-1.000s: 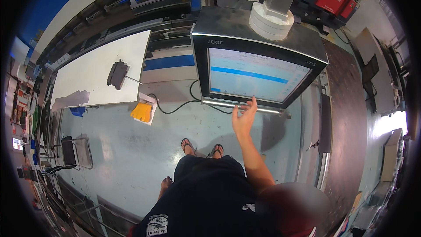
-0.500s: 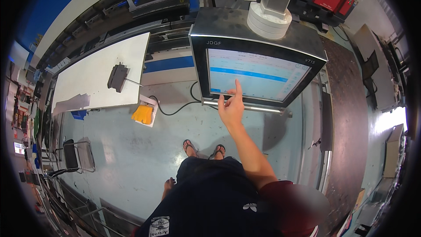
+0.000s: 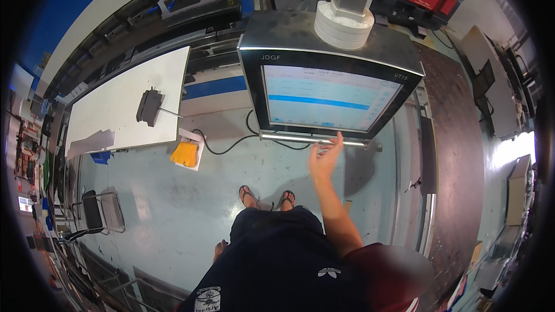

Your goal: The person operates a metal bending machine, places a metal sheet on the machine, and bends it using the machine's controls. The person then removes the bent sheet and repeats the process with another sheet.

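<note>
A touchscreen control panel [image 3: 318, 95] in a dark metal housing hangs in front of me, its display lit with a blue highlighted row. My right hand [image 3: 325, 160] is raised just below the panel's lower edge, in front of the silver handle bar [image 3: 283, 137]. Its index finger is stretched up toward the bottom frame, with the other fingers loosely bent and apart; it holds nothing. Whether the fingertip touches the frame, I cannot tell. Down at my side hangs my left hand [image 3: 220, 248], partly covered by my body, its visible fingers slightly apart and nothing seen in them.
A white-topped table [image 3: 118, 107] at the left bears a black clamp-like block [image 3: 150, 107] with a rod. Beside it, a yellow cloth-like item [image 3: 184, 154] sits on a small white ledge. A black cable [image 3: 222, 151] loops below the panel. A chair [image 3: 95, 212] stands at lower left.
My right hand has moved down and to the right, off the display to the panel's lower edge. The screen's bottom row looks slightly different. The view has shifted a little.
</note>
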Demonstrator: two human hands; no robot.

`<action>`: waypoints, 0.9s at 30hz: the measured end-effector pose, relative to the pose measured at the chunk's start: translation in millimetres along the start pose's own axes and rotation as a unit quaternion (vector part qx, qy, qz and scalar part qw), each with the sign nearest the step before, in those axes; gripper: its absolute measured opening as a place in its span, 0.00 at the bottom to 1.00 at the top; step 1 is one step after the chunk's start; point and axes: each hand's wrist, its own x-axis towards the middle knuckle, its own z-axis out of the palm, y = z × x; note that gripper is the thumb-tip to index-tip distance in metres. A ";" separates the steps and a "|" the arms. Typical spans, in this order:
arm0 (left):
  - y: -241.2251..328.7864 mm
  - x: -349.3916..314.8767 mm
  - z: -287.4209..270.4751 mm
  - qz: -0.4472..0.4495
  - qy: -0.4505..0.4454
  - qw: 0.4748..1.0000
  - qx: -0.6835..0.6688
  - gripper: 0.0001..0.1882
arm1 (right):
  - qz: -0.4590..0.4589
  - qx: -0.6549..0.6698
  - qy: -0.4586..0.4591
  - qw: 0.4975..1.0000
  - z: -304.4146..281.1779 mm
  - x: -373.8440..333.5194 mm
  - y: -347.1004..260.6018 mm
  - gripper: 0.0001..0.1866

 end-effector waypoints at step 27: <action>-76.8 -22.5 -94.3 -0.090 0.061 0.970 -0.216 0.32 | 0.031 -0.113 -0.147 0.982 21.2 -89.4 82.4 0.34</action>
